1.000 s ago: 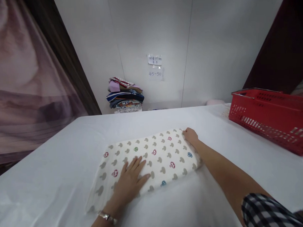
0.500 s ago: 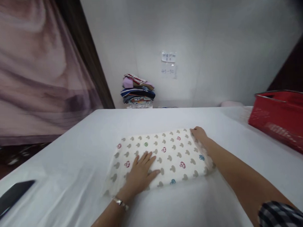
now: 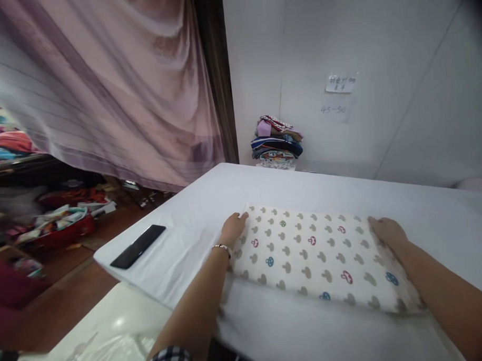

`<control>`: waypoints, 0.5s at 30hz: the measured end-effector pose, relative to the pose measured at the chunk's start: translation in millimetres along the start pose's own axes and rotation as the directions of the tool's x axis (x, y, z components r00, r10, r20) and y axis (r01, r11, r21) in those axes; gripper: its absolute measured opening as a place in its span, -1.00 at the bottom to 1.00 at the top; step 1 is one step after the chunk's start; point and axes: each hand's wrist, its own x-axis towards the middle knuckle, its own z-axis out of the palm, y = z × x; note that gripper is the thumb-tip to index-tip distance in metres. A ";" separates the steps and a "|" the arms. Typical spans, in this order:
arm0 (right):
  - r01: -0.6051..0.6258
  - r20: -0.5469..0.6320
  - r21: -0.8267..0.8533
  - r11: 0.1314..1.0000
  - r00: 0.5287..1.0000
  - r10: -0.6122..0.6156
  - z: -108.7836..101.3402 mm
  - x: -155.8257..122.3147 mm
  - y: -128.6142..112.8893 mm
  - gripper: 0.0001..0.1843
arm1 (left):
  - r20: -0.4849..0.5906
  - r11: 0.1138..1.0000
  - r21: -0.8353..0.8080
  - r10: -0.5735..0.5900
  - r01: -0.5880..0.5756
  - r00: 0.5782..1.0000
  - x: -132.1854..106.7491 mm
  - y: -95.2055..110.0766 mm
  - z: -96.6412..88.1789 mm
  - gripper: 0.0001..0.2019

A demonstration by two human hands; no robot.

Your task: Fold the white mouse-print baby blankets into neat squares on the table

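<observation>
A folded white cloth [image 3: 307, 252] printed with grey, red, blue and green mushrooms lies on the white table [image 3: 296, 189]. My left hand [image 3: 232, 229], with a bracelet at its wrist, grips the cloth at its far left corner, fingers closed. At the far right corner, my right hand [image 3: 387, 232] is closed on the cloth too. The near edge of the cloth hangs a little loose and looks blurred.
A flat black object [image 3: 138, 246] lies near the table's left edge. Behind the table stands a stack of folded fabrics [image 3: 277, 140] by the wall. A pink curtain [image 3: 162, 88] hangs at the left, with a red basket [image 3: 69, 228] on the floor beyond.
My view has swung left. My left hand has gone from lying flat on the middle of the cloth to gripping its far left corner. My right hand still holds the right corner.
</observation>
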 end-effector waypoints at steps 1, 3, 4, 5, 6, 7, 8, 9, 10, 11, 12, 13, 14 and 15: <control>0.000 -0.012 0.009 1.000 1.000 0.000 2.0 1.1 1.2 -0.51 | 0.019 1.000 0.006 -0.013 0.013 1.000 3.6 -0.7 1.5 -0.48; 0.010 -0.027 0.026 1.000 1.000 -0.009 4.2 0.1 2.6 -0.50 | 0.034 0.999 0.018 -0.031 0.030 0.999 6.8 -1.1 5.1 -0.49; 0.009 -0.028 0.031 0.999 1.000 -0.008 4.3 -1.6 2.6 -0.50 | 0.038 0.999 0.026 -0.040 0.039 0.998 7.1 -1.4 6.3 -0.51; -0.001 -0.029 0.031 1.000 1.000 0.002 3.8 -3.6 2.2 -0.51 | 0.039 0.998 0.033 -0.048 0.046 0.998 7.1 -2.0 6.8 -0.53; -0.018 -0.034 0.030 0.999 0.999 0.019 2.9 -5.8 1.5 -0.52 | 0.037 0.998 0.039 -0.053 0.051 0.998 7.0 -3.0 6.5 -0.54; -0.038 -0.038 0.031 0.999 0.999 0.039 1.7 -7.8 0.5 -0.53 | 0.032 0.998 0.043 -0.054 0.052 0.998 7.0 -4.3 5.7 -0.54; -0.056 -0.043 0.035 0.998 0.997 0.057 0.6 -9.3 -0.5 -0.54 | 0.030 0.998 0.045 -0.053 0.051 0.998 7.2 -5.8 4.7 -0.54; -0.064 -0.047 0.045 0.997 0.997 0.066 -0.2 -10.2 -1.4 -0.56 | 0.028 0.998 0.048 -0.050 0.049 0.998 7.4 -7.3 3.6 -0.54; -0.061 -0.048 0.059 0.996 0.997 0.064 -0.7 -10.1 -2.0 -0.57 | 0.024 0.997 0.055 -0.050 0.048 0.998 7.8 -8.7 2.9 -0.53; -0.051 -0.045 0.076 0.996 0.997 0.055 -0.9 -9.1 -2.1 -0.58 | 0.020 0.997 0.065 -0.053 0.052 0.998 8.3 -9.6 2.6 -0.52; -0.038 -0.042 0.092 0.995 0.998 0.042 -0.7 -7.1 -1.7 -0.59 | 0.016 0.995 0.077 -0.057 0.056 0.998 8.9 -10.2 2.6 -0.51; -0.027 -0.041 0.108 0.994 0.999 0.031 -0.4 -4.3 -0.8 -0.59 | 0.012 0.994 0.088 -0.061 0.060 0.998 9.5 -10.2 3.0 -0.49; -0.022 -0.038 0.125 0.992 0.999 0.027 -0.1 -0.9 0.4 -0.59 | 0.012 0.994 0.096 -0.061 0.059 0.998 10.1 -9.8 3.4 -0.47; -0.021 -0.032 0.144 0.989 0.999 0.026 0.1 2.9 1.7 -0.58 | 0.014 0.994 0.099 -0.055 0.053 0.998 10.6 -9.1 3.7 -0.44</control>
